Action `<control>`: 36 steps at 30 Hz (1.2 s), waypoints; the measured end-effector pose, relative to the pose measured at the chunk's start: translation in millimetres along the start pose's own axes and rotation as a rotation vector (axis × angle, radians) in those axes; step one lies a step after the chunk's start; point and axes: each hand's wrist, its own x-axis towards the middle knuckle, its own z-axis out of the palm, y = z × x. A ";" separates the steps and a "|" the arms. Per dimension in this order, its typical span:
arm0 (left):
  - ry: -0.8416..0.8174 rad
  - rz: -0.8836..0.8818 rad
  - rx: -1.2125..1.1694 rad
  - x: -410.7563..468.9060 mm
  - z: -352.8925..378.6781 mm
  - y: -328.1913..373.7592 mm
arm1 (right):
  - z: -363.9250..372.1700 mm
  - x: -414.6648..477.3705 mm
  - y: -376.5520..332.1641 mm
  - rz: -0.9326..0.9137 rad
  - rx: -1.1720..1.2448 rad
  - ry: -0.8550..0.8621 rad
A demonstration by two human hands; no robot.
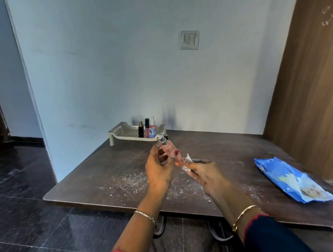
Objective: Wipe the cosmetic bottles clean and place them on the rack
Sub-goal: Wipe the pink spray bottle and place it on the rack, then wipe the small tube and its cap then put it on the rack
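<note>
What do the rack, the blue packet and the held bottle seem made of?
Rack: probably moulded plastic, cream and matt, with a perforated floor. Blue packet: thin glossy plastic film, crinkled and printed. Bottle: clear pink glass or plastic, with a shiny metallic top.

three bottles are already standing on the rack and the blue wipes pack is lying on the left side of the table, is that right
Not quite. The head view shows the blue wipes pack lying on the right side of the table, not the left. Three bottles are standing on the rack.
</note>
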 end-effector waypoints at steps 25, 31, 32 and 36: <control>0.132 0.053 0.667 285.8 -95.6 -65.8 | 158.8 148.5 34.0 -0.017 -0.334 -0.132; 0.044 0.033 0.787 303.8 -91.3 -100.5 | 166.9 163.0 40.9 0.020 -0.329 -0.153; 0.044 0.039 0.796 305.2 -91.5 -104.5 | 167.4 164.4 43.3 0.026 -0.327 -0.157; 0.046 0.056 0.816 309.7 -90.5 -110.1 | 168.7 166.0 50.0 0.068 -0.286 -0.165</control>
